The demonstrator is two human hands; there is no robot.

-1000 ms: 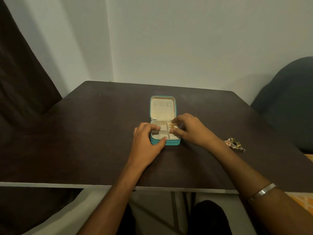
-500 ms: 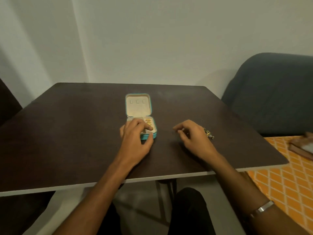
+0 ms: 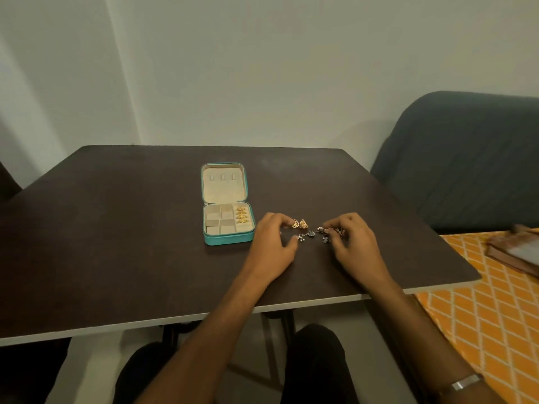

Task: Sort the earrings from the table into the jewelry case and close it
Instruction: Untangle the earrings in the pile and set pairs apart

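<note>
Sitting open on a dark matte wood-look table [image 3: 116,243]: a small square jewelry case [image 3: 227,220] with a teal, leathery-looking shell and a soft cream, velvety lining. Lid [image 3: 224,182] lying back flat with three little tabs across it, base split into boxy compartments. Gold earrings [image 3: 242,216] stacked in the long right-hand compartment, the rest looking bare.

Just right of the case, a loose scatter of earrings lying on the table between the two hands. Two gold filigree earrings [image 3: 299,223] resting by the left fingertips, shiny and lacy. Darker silvery earrings [image 3: 309,234] with tiny pale beads sprawling beside them, tangled-looking, too small to sort out piece by piece.

Left hand [image 3: 274,243] hovering palm-down, fingers curled and spread, thumb apart from the rest, fingertips right at the gold pieces but not clearly gripping anything. Right hand [image 3: 353,243] doing the same on the other side, fingers bent over the dark cluster; hard to tell whether anything is actually pinched there. Plain metal bangle [image 3: 463,383] showing on the right wrist.

Off to the right: a grey-blue padded chair [image 3: 455,170] and an orange fabric with a white diamond lattice [image 3: 481,316].
</note>
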